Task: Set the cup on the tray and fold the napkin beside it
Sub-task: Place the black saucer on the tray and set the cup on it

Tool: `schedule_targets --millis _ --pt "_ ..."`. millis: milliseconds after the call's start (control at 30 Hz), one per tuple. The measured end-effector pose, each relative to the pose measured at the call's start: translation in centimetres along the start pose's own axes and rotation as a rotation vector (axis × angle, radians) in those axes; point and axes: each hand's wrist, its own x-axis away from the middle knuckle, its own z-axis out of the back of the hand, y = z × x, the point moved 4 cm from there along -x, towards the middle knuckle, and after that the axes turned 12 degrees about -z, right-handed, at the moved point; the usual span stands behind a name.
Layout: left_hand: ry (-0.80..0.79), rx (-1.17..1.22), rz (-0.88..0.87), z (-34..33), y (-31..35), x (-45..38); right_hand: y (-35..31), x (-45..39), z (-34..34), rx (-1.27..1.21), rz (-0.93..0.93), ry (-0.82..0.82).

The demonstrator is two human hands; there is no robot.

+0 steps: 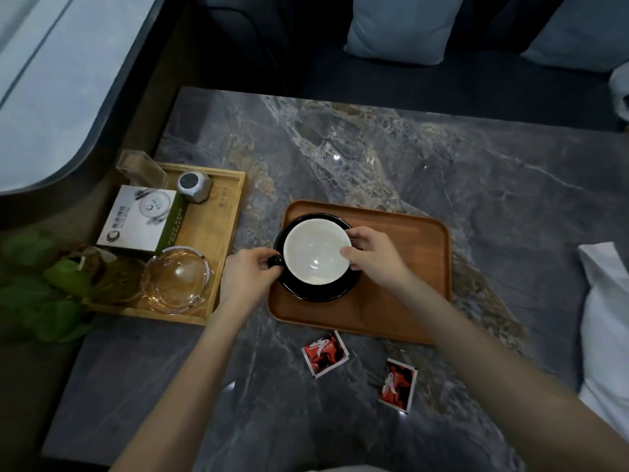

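A black cup (pixel 316 255) with a white inside stands on a black saucer (pixel 320 292) at the left end of the brown wooden tray (pixel 408 267). My left hand (pixel 250 272) pinches the cup's handle on its left side. My right hand (pixel 372 257) grips the cup's right rim. The cup looks empty. A white cloth (pixel 602 267), perhaps the napkin, lies at the table's right edge, partly out of frame.
A light wooden tray (pixel 224 206) at the left holds a glass ashtray (pixel 175 281), a white box (pixel 139 218), a grey cube (pixel 194 186) and a clear stand (pixel 141 168). Two red sachets (pixel 325 354) (pixel 398 384) lie on the marble table (pixel 374 158) in front of the brown tray. Green leaves (pixel 44 287) sit far left.
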Motion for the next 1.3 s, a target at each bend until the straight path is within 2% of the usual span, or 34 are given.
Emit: schedule_targets --millis 233,433,533,700,767,867,1000,1167,1300 --pt "-0.002 -0.007 0.005 -0.1 0.0 -0.4 -0.1 -0.2 0.0 -0.029 0.015 0.019" --pt "-0.026 -0.023 -0.003 0.0 -0.1 -0.4 0.4 -0.6 -0.2 -0.018 -0.069 0.093" --pt "-0.103 -0.114 -0.03 0.0 0.2 -0.7 -0.1 0.0 0.0 0.167 -0.027 0.157" --pt "-0.438 -0.35 -0.066 0.2 1.8 -1.0 -1.0 2.3 0.7 0.604 0.063 0.156" --pt "-0.488 -0.465 -0.091 0.4 2.9 -0.9 -1.1 3.5 1.3 0.758 0.108 0.144" --pt "-0.367 -0.539 -0.167 1.0 5.7 -0.3 -1.4 5.5 2.4 0.885 0.219 0.097" --pt "-0.178 -0.46 -0.361 0.1 11.8 2.1 -0.9 8.9 5.3 1.023 0.356 0.174" --pt "-0.21 -0.33 -0.498 -4.5 18.3 4.1 1.6 12.6 11.6 0.976 0.349 0.315" --pt "-0.196 -0.218 -0.61 -9.7 23.2 6.3 5.4 15.6 17.7 0.83 0.321 0.426"
